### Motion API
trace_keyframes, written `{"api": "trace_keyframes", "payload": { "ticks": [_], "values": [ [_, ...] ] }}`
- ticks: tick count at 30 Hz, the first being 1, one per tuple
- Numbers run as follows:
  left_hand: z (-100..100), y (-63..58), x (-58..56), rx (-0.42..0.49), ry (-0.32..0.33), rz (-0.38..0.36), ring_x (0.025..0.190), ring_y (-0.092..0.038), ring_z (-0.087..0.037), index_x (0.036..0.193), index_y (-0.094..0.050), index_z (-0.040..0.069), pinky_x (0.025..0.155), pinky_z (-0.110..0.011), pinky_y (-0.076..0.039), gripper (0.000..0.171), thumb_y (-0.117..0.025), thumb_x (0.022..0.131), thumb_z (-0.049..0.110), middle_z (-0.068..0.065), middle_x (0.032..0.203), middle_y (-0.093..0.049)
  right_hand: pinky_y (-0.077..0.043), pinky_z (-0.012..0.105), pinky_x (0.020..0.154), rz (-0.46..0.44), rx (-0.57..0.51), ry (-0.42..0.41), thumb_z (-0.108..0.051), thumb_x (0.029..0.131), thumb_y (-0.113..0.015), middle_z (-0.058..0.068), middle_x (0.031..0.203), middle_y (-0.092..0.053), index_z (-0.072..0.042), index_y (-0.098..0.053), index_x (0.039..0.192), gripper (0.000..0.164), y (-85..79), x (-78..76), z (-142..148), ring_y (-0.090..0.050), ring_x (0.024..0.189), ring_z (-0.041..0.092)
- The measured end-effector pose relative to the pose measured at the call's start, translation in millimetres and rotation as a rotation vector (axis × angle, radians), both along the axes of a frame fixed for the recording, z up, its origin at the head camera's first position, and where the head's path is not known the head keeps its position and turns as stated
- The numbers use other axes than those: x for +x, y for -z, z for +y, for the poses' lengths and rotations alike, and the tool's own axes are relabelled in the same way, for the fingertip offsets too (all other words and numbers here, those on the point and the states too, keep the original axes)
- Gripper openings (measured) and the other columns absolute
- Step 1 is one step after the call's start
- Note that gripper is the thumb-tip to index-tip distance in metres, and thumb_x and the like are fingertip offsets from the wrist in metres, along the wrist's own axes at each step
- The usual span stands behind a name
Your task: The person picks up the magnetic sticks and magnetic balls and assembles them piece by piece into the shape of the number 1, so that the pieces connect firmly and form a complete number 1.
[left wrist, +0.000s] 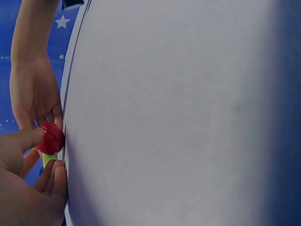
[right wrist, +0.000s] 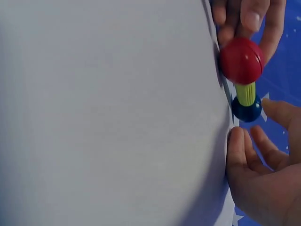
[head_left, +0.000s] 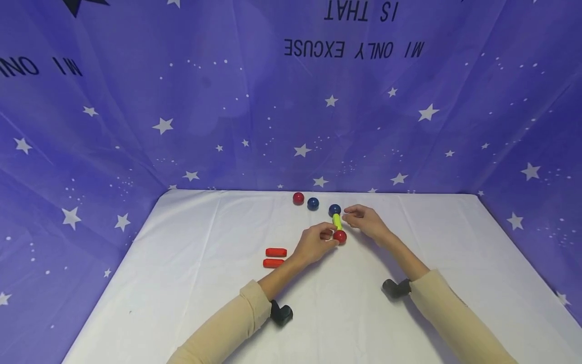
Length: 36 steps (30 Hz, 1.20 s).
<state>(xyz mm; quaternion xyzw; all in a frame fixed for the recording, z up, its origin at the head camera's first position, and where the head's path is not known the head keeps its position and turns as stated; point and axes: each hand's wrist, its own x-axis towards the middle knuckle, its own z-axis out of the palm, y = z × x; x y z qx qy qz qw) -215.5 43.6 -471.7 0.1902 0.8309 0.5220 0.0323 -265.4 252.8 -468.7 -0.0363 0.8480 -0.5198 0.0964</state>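
White tablecloth (head_left: 204, 308): spread beneath the action
Left hand (head_left: 313, 242): thumb and fingers pinching the near red ball (head_left: 340, 237)
Right hand (head_left: 367, 222): fingers parted, nothing held, just right of the far blue ball (head_left: 334, 210)
Loose red ball (head_left: 298, 198), loose blue ball (head_left: 312, 203): far side, left of the joined piece
Lime rod (head_left: 337, 221): right there, bridging near red and far blue
Two red rods (head_left: 276, 252): side by side, left of the left hand

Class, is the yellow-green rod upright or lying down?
Lying down: the rod stretches along the tabletop between a red ball and a blue ball.
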Motion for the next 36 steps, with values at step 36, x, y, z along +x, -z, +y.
{"api": "trace_keyframes", "payload": {
  "ticks": [36],
  "values": [
    [-139.0, -28.4, 60.1, -0.309, 0.009, 0.161, 0.097, -0.065, -0.023, 0.104, -0.075, 0.002, 0.090, -0.043, -0.052, 0.023, -0.079, 0.082, 0.000, -0.005, 0.100, -0.072, -0.049, 0.029, 0.077, 0.018, -0.036, -0.188, -0.010, 0.090, -0.075, 0.011, 0.094, -0.066, 0.003, -0.065, 0.109, 0.025, -10.9, 37.5, -6.3, -0.058, 0.089, 0.022]
  ]
}}
